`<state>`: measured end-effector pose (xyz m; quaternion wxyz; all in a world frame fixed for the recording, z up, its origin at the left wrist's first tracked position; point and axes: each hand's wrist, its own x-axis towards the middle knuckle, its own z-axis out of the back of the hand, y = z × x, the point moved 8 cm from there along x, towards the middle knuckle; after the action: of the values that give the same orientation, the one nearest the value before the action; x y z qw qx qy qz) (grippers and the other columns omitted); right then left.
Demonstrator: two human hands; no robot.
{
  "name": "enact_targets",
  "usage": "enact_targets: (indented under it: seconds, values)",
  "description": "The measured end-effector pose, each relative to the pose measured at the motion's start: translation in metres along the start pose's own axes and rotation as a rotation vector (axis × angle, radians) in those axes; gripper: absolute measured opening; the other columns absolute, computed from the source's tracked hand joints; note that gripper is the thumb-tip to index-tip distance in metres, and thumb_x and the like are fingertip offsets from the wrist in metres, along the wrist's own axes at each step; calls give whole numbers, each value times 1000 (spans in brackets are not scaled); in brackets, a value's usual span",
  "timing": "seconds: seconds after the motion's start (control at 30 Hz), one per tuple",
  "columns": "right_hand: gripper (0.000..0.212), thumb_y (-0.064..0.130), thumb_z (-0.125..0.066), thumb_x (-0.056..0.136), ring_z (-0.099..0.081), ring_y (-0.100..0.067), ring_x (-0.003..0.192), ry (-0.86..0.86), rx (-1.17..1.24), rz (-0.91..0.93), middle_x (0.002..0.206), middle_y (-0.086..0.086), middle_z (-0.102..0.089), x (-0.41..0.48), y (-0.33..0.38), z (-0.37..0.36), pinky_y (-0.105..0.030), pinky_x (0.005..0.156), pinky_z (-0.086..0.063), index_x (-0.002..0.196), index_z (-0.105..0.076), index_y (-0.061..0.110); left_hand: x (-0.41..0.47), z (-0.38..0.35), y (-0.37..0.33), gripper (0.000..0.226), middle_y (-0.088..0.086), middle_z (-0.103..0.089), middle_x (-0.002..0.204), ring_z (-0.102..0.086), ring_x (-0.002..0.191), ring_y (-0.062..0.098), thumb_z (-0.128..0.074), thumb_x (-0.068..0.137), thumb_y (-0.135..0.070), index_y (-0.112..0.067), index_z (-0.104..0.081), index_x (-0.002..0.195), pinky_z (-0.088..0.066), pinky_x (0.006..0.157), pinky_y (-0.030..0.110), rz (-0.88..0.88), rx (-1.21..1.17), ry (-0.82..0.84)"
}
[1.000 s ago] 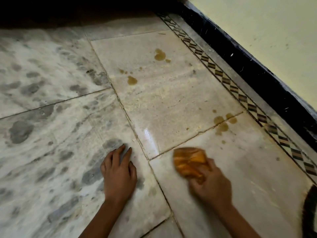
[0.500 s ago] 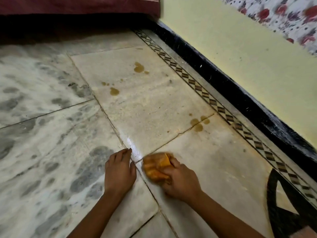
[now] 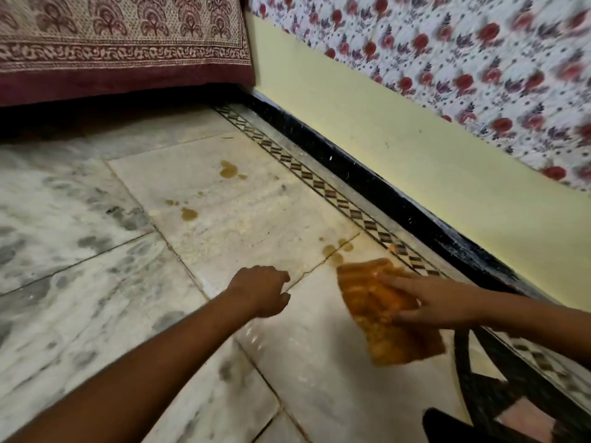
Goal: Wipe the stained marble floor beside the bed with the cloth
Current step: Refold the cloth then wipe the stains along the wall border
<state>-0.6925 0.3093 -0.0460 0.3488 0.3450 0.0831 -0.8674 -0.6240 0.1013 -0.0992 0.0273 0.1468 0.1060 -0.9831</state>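
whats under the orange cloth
Pale marble floor lies under the cloth, which the right hand presses down. Brown stains show just past its far edge; any stain beneath it is covered.

Home bedrm: cloth-draped bed [image 3: 128, 43], marble floor [image 3: 80, 282].

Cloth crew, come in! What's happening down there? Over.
Right hand flat on the orange cloth, pressing it to the marble floor. Left hand empty, loosely curled. Nearest brown stains just past the cloth's far edge; more stains toward the bed.
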Motion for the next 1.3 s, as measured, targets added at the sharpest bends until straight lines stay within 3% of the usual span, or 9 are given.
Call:
enact_targets:
  seconds: [0.13,0.27,0.37,0.47,0.7,0.8,0.9,1.17,1.3]
  values:
    - [68,55,-52,87,-38,-17,129,-195,137,-15,149,2,-32,32,-9,-31,-29,102,-34,145,-22,35,7,14,-25,55,5,-35,147,-35,132,25,-37,97,-41,-21,-21,146,-32,100,33,-49,203,346]
    - [122,97,-36,44,-2,-37,142,-194,174,-185,157,-7,10,89,-18,-129,-55,112,-20,145,5,43,24,10,-47,55,7,-35,147,-34,132,25,-35,99,-37,-16,-19,147,-31,101,32,-62,352,462]
    - [85,78,-41,57,-51,-41,113,-423,74,-160,146,-16,-35,76,-23,-164,-49,78,-52,136,-31,48,50,-8,-59,50,5,-44,138,-45,123,26,-36,97,-40,-19,-31,142,-39,96,36,-112,485,391]
    - [61,57,-53,56,-64,-23,77,-613,163,-107,117,-8,-59,53,-59,-172,-27,47,-53,115,-52,41,69,-35,-64,48,5,-47,135,-47,120,26,-36,95,-42,-21,-36,138,-41,94,38,-88,366,277]
    - [45,51,-53,84,-55,-29,96,-814,386,-509,132,-12,-40,128,-150,-77,-38,79,-51,121,-52,24,58,-109,-56,40,5,-48,135,-52,111,27,-56,87,-25,-13,-53,125,-47,79,33,160,3,-83]
    - [43,48,-54,82,-53,-23,102,-791,309,-255,136,-7,-39,127,-98,-95,-35,82,-51,120,-51,28,66,-117,-57,52,16,-67,107,-67,85,31,-85,49,-16,-5,-71,97,-55,59,35,172,-36,-183]
    - [51,50,-58,69,-62,-21,94,-711,276,7,127,-5,-53,70,-74,-150,-29,65,-57,119,-52,42,75,-118,-61,54,17,-67,106,-67,89,32,-85,47,-12,-4,-71,98,-56,65,37,153,-83,-271]
    - [40,46,-60,82,-52,-27,93,-865,351,-490,127,-11,-43,133,-193,-84,-34,72,-49,114,-59,24,88,-111,-58,49,19,-66,109,-65,95,33,-80,56,-5,-1,-69,103,-55,72,38,204,-149,-344]
    - [46,53,-51,80,-48,-29,110,-834,295,-285,139,-10,-34,162,-120,-70,-39,82,-50,119,-52,27,89,-112,-46,48,17,-66,111,-65,97,31,-78,59,-9,-2,-68,105,-55,73,38,260,-170,-326]
